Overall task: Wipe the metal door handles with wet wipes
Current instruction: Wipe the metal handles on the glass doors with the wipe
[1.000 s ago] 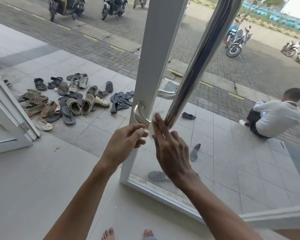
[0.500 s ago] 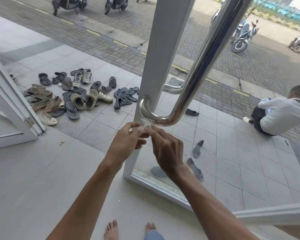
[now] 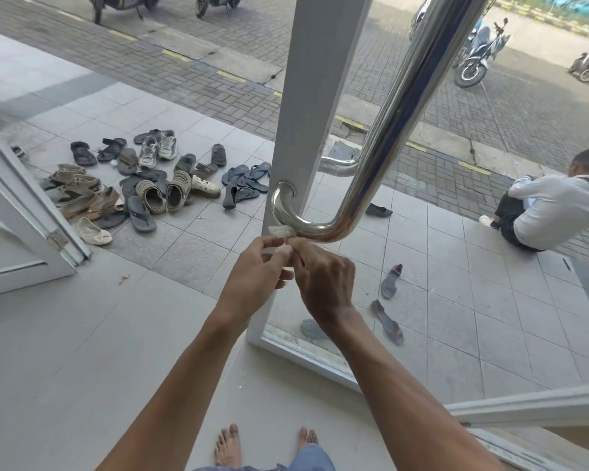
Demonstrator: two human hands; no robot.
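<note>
Both hands, left hand [image 3: 252, 277] and right hand [image 3: 323, 277], pinch a small white wet wipe [image 3: 281, 231] in their fingers just under the polished steel door handle's [image 3: 323, 229] lower bend; refolding to a clean face would likely wipe better.

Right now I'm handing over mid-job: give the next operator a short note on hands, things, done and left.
Left hand: pinching the wet wipe just below the handle's lower bend.
Right hand: also pinching the wipe, fingertips meeting the left hand's.
Metal door handle: long polished bar on the white door frame, lower elbow right above the hands. A second handle shows behind the glass.
Done: cannot tell how much has been wiped; the wipe is small and bunched, at the bend's underside.
Left: likely regrip the wipe and wipe the bar; then the handle behind the glass.
</note>
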